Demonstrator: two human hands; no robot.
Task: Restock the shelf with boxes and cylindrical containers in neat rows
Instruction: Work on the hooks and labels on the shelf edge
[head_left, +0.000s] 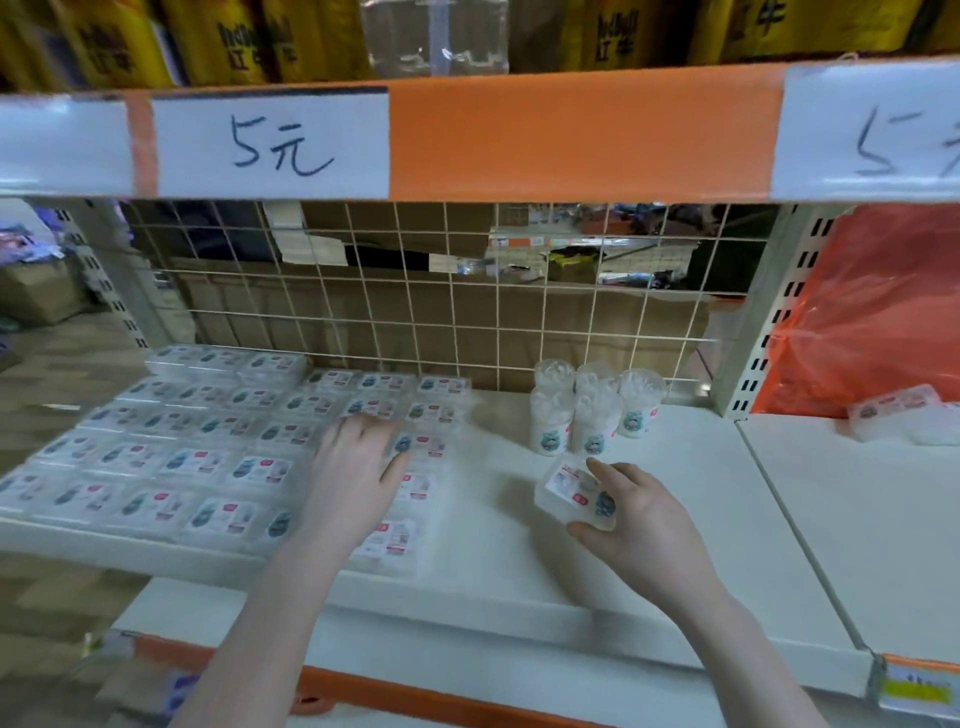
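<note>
1. Right hand (631, 512) grips a clear box (574, 493) above the white shelf (675, 519).
2. Left hand (356, 467) lies flat, fingers straight, on the rows of boxes (171, 447) at left.
3. Cylindrical containers (592, 410) cluster farther back, before the wire grid (441, 296).

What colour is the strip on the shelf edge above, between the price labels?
Orange strip, clearest in the head view, between white price labels.
</note>
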